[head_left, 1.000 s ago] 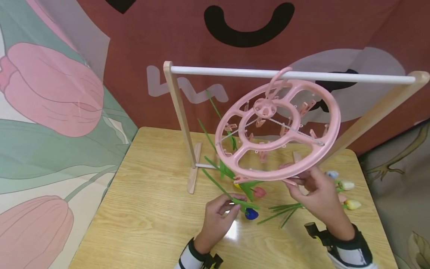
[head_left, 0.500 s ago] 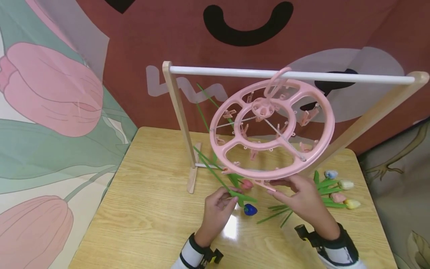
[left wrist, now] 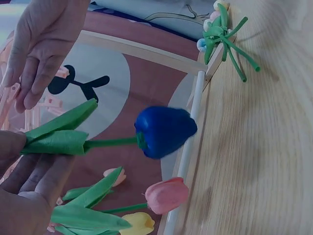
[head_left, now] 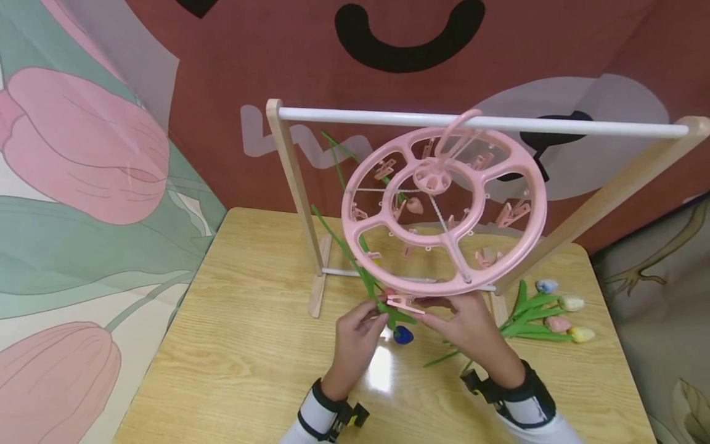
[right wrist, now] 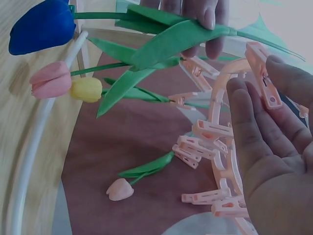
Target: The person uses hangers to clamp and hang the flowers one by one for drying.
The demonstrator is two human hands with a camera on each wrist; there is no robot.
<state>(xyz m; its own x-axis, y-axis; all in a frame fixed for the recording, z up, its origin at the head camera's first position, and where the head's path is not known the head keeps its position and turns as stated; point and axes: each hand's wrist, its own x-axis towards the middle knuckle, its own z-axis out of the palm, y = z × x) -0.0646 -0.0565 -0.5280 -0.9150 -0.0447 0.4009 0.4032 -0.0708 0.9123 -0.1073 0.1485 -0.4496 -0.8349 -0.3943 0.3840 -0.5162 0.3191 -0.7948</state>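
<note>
A round pink clip hanger (head_left: pixel 438 285) hangs by its hook from the white rod (head_left: pixel 582 128) of a wooden rack. Several tulips hang head-down from its clips, among them a pink one (right wrist: pixel 49 81) and a yellow one (right wrist: pixel 85 89). My left hand (head_left: pixel 374 314) pinches the green stem and leaves of a blue tulip (head_left: pixel 403 335), its head hanging just above the table. My right hand (head_left: pixel 427 308) pinches a pink clip (head_left: pixel 403 303) at the hanger's near rim between thumb and fingers. In the right wrist view the clip (right wrist: pixel 261 73) sits right beside the tulip's leaf (right wrist: pixel 176 39).
The rack's wooden post (head_left: pixel 291 179) and foot stand on the light wooden table (head_left: pixel 249 345). A bunch of loose tulips (head_left: pixel 554 314) lies at the right of the table, with bare green stems nearer my right wrist. Printed fabric hangs behind and to the left.
The hanger has turned and swung left. My right hand slid left along the rim onto a clip. The left hand raised the blue tulip's stem toward it, so the hands now meet.
</note>
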